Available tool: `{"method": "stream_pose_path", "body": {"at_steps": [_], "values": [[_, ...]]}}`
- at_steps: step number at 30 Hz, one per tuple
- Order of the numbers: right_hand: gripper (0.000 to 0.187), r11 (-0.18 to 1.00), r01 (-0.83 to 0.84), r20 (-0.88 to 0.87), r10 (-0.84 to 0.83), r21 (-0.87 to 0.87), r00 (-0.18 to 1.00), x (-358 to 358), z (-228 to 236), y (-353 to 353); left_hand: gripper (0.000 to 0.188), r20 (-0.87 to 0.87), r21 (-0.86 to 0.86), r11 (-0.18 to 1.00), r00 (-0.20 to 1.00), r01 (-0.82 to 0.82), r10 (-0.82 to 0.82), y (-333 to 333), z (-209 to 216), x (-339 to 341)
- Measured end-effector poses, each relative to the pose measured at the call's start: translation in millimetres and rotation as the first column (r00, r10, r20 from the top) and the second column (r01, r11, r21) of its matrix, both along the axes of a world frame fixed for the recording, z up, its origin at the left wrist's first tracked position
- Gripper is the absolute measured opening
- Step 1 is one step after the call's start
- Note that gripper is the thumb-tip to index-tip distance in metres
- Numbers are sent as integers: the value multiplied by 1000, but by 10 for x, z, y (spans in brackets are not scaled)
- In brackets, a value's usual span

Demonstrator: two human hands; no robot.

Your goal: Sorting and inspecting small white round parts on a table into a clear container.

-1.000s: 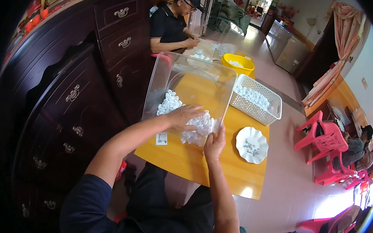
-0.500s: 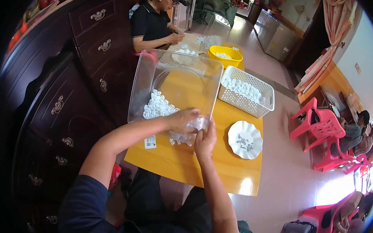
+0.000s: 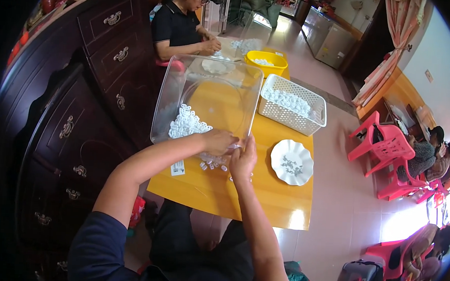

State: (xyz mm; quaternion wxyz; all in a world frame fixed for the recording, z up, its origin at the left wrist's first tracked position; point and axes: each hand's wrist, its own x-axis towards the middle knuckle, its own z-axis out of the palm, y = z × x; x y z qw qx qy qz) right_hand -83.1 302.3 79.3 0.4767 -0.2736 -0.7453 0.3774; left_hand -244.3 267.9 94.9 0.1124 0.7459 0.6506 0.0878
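Observation:
A large clear plastic bin (image 3: 208, 68) stands on the yellow table, with a heap of small white plastic pieces (image 3: 187, 122) at its near left. Reaching over into its near right part, my left hand (image 3: 219, 141) has curled fingers, and a bit of white shows by the fingertips. What they hold is too hidden to name. At the bin's near right corner my right hand (image 3: 244, 159) is closed round the wall, thumb up, close to the left fingertips. Several loose white pieces (image 3: 212, 166) lie by the bin's near side, partly hidden by my left forearm.
Right of the bin are a white perforated basket (image 3: 292, 118) of white pieces and a scalloped white plate (image 3: 292, 162) with small grey bits. Beyond stands a yellow tub (image 3: 266, 64). A co-worker (image 3: 182, 29) sits at the far left, near dark drawers (image 3: 107, 53).
The white pieces seen at my left fingers are mostly out of sight now. Loose pieces near the bin's front lie more spread out. The whole view has shifted slightly.

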Motion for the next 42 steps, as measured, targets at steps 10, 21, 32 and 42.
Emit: {"method": "stream_pose_path", "body": {"at_steps": [10,21,32,42], "values": [[58,1000,16,36,-16,6,999,-24,9,2,31,47,-81,997,999,-19,23,8,123,89],[53,998,65,-15,-66,-9,998,-63,26,21,36,139,-182,983,990,16,10,134,26,0],[56,999,38,39,-36,-36,999,-52,-19,36,33,85,-87,996,996,-23,30,31,89,48],[52,996,71,64,-67,-61,996,-121,-9,80,35,157,-210,978,987,22,12,83,149,-41]]}}
